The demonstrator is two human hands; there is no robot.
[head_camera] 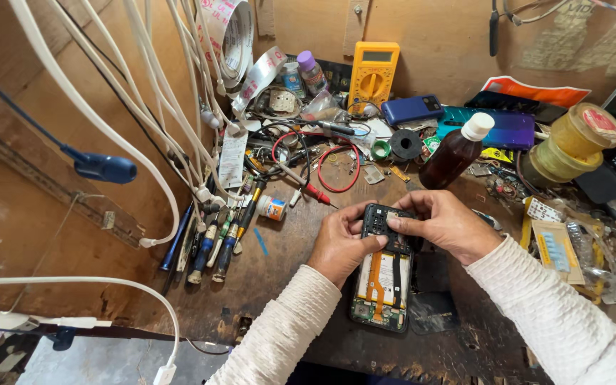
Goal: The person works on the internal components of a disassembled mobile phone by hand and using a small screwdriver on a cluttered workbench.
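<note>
— What did the hands have?

— An opened smartphone (384, 278), back cover off, orange flex cable showing, held over the worktop (279, 264) near its front edge. The left hand (340, 242) gripped its left side, fingers clamped on it, thumb on the upper board. The right hand (445, 222) closed over its top right corner, fingers pressing there.

— And around them?

— A brown bottle (456, 151) with a white cap stood just behind the right hand. A yellow multimeter (373, 73) leaned at the back edge. Screwdrivers (215, 239) lay along the left edge.
</note>
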